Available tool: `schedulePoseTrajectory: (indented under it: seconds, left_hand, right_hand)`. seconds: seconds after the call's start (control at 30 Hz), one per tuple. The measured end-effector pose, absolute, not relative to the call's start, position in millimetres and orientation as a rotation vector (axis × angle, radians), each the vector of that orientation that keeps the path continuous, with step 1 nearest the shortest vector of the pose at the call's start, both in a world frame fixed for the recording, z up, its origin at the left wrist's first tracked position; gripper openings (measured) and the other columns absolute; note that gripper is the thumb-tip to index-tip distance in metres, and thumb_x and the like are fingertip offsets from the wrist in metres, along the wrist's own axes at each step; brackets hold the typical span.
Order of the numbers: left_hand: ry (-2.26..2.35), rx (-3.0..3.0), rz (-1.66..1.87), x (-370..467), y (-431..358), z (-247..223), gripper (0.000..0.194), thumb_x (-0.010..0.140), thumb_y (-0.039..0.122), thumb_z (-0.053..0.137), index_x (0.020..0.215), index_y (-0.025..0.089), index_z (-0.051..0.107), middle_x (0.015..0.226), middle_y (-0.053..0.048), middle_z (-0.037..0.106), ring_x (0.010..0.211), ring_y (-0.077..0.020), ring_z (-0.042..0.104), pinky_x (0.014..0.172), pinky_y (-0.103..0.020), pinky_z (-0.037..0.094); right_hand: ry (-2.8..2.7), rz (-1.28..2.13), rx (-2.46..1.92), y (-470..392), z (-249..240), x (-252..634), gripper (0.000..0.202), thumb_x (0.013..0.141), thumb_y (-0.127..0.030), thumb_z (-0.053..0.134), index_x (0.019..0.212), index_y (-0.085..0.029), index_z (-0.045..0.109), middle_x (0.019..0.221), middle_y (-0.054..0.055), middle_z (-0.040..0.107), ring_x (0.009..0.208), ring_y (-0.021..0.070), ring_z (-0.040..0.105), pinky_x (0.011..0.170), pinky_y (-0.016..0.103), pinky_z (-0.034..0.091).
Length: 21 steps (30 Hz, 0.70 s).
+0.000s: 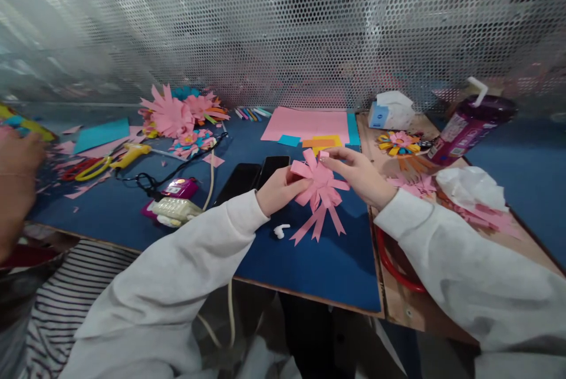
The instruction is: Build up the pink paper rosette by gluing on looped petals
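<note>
A pink paper flower [322,181] with looped petals and notched ribbon tails hangs above the blue tabletop, between my hands. My left hand [283,190] grips it from the left, thumb in front near its middle. With thumb and fingertips, my right hand [354,171] pinches a curled strip at the flower's upper right. Below my left hand a white earbud [280,231] lies on the table. Two dark phones [241,181] rest behind my left wrist. Pink, blue, orange and yellow paper sheets [305,124] lie behind the flower.
To the left are a glue gun [130,155], scissors [94,168], a power strip [174,209] and finished paper flowers [170,111]. To the right stand a tissue box [390,111] and a purple cup [471,125] with a straw. Another person's hand [20,172] is at far left. A perforated metal panel [283,31] closes the back.
</note>
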<state>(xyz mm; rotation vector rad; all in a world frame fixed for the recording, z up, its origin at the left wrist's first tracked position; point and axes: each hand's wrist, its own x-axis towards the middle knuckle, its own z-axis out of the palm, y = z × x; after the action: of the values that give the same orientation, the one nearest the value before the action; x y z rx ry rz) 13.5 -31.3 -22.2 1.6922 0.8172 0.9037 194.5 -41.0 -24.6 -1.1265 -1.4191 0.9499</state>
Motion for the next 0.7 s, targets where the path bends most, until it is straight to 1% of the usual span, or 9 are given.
schedulePoseTrajectory:
  seconds: [0.2, 0.4, 0.57, 0.7]
  left_hand:
    - [0.812, 1.730, 0.865, 13.3, -29.0, -23.6, 0.010, 0.071, 0.025, 0.061, 0.074, 0.015, 0.060, 0.076, -0.004, 0.066, 0.075, -0.0183, 0.061, 0.075, -0.033, 0.049]
    - [0.799, 1.739, 0.891, 13.3, -29.6, -22.9, 0.008, 0.071, 0.023, 0.060, 0.074, 0.016, 0.060, 0.076, -0.004, 0.066, 0.077, -0.0186, 0.062, 0.078, -0.034, 0.049]
    - [0.830, 1.763, 0.883, 12.9, -30.1, -23.3, 0.012, 0.072, 0.027, 0.061, 0.076, 0.015, 0.059, 0.078, -0.004, 0.066, 0.076, -0.0183, 0.061, 0.076, -0.034, 0.049]
    - [0.844, 1.755, 0.880, 12.8, -29.6, -25.0, 0.017, 0.072, 0.030, 0.062, 0.079, 0.015, 0.060, 0.079, -0.004, 0.066, 0.076, -0.0184, 0.061, 0.075, -0.034, 0.049]
  right_hand:
    - [-1.457, 0.939, -1.116, -43.4, -21.9, 195.2, 0.032, 0.069, -0.042, 0.069, 0.092, -0.020, 0.063, 0.101, 0.005, 0.064, 0.088, 0.0169, 0.059, 0.081, 0.036, 0.046]
    - [-1.491, 0.890, -1.138, -41.7, -23.7, 196.8, 0.030, 0.068, -0.040, 0.069, 0.091, -0.021, 0.062, 0.104, 0.005, 0.064, 0.091, 0.0181, 0.059, 0.078, 0.036, 0.046]
    - [-1.489, 0.893, -1.137, -41.1, -24.7, 196.8, 0.031, 0.068, -0.040, 0.069, 0.091, -0.020, 0.061, 0.103, 0.006, 0.063, 0.092, 0.0187, 0.058, 0.079, 0.037, 0.046]
    - [-1.492, 0.885, -1.122, -41.0, -24.7, 196.5, 0.029, 0.067, -0.038, 0.070, 0.088, -0.021, 0.061, 0.102, 0.005, 0.063, 0.094, 0.0191, 0.058, 0.081, 0.038, 0.045]
